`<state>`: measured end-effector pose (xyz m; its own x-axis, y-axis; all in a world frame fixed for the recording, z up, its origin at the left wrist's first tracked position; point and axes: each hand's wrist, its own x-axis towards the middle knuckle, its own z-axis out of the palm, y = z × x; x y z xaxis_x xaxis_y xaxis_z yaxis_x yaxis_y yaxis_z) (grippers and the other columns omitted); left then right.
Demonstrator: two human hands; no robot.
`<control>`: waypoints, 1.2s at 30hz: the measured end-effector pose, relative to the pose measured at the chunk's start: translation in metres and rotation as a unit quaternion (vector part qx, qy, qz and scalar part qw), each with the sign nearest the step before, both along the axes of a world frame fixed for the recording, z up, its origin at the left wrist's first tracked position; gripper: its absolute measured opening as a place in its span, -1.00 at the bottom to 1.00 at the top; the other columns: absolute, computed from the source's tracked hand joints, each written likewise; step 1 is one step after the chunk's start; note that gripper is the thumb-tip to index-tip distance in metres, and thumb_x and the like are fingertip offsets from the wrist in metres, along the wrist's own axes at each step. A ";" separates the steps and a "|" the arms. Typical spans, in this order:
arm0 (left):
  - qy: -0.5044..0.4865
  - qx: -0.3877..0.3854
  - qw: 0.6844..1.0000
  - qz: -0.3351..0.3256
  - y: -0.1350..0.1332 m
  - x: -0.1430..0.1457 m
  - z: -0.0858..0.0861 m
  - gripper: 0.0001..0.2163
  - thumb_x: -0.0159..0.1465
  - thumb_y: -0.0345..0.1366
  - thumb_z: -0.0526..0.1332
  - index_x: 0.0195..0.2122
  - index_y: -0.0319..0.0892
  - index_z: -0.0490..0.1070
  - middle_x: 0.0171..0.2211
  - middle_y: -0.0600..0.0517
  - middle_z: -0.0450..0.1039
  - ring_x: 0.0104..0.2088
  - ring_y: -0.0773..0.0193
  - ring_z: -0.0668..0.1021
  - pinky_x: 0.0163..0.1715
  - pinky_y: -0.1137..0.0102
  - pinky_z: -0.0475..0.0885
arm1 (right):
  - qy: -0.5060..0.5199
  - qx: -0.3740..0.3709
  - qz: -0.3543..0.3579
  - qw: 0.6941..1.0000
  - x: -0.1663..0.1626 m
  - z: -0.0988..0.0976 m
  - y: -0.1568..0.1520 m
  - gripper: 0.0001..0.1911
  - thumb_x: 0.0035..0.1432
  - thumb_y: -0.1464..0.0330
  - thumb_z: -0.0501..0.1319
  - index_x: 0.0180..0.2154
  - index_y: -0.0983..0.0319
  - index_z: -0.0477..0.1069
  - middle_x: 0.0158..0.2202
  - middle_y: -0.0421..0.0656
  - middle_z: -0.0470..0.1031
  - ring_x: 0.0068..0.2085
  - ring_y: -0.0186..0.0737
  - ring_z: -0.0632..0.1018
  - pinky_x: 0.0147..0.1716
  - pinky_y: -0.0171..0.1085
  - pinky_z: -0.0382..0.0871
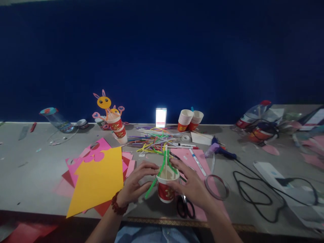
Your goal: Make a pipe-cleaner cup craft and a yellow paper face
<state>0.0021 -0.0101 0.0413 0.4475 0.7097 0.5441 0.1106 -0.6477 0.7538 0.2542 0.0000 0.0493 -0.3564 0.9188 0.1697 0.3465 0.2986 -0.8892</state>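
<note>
A red and white paper cup (pixel 165 194) stands upright in front of me, with green pipe cleaners (pixel 163 165) and a pale stick (pixel 166 158) rising from inside. One green end bends out over the left rim and slants down. My left hand (pixel 139 179), a beaded bracelet at its wrist, is at the cup's left side. Its thumb and fingers are apart, the fingertips by the rim and the bent green end. My right hand (pixel 189 184) grips the cup from the right, thumb across its front and fingers at the rim. Black-handled scissors (pixel 186 206) lie just right of the cup.
Yellow paper (pixel 101 182) and pink sheets lie left. Behind the cup spreads a pile of pipe cleaners (pixel 154 140). Decorated cups (pixel 116 125) and stacked cups (pixel 185 119) stand farther back. To the right are a tape roll (pixel 217 187), a glue gun (pixel 222 150) and its cord.
</note>
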 end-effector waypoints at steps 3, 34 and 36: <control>0.008 0.010 1.000 -0.015 0.004 0.000 0.005 -0.71 0.40 -0.31 0.19 0.14 -0.09 0.40 0.02 -0.15 0.44 0.07 0.06 0.48 0.08 0.15 0.40 | -0.008 0.002 0.003 1.000 0.001 0.005 -0.001 -0.31 0.12 0.10 0.39 0.22 0.15 0.34 0.24 0.04 0.40 0.23 0.12 0.43 0.21 0.10 0.33; 0.013 0.004 0.999 -0.040 0.011 0.000 0.010 -0.86 0.38 -0.34 0.21 -0.05 -0.15 0.44 -0.10 -0.16 0.53 -0.05 0.12 0.57 -0.05 0.25 0.47 | -0.160 0.234 0.048 0.958 -0.001 0.035 -0.009 -0.75 0.28 0.28 0.25 -0.01 0.08 0.53 0.07 -0.03 0.51 0.15 0.03 0.48 0.11 -0.05 0.42; 0.012 0.002 0.999 -0.039 0.011 -0.001 0.012 -0.86 0.38 -0.32 0.21 -0.05 -0.14 0.45 -0.11 -0.15 0.54 -0.05 0.11 0.56 -0.05 0.25 0.47 | -0.162 0.235 0.056 0.957 -0.002 0.038 -0.009 -0.77 0.29 0.29 0.23 -0.03 0.07 0.53 0.03 -0.05 0.53 0.14 0.02 0.49 0.10 -0.06 0.42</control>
<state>0.0015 0.0007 0.0530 0.5152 0.6695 0.5351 0.0781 -0.6584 0.7486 0.2520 -0.0092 0.0875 -0.5519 0.7216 0.4179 0.5239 0.6900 -0.4995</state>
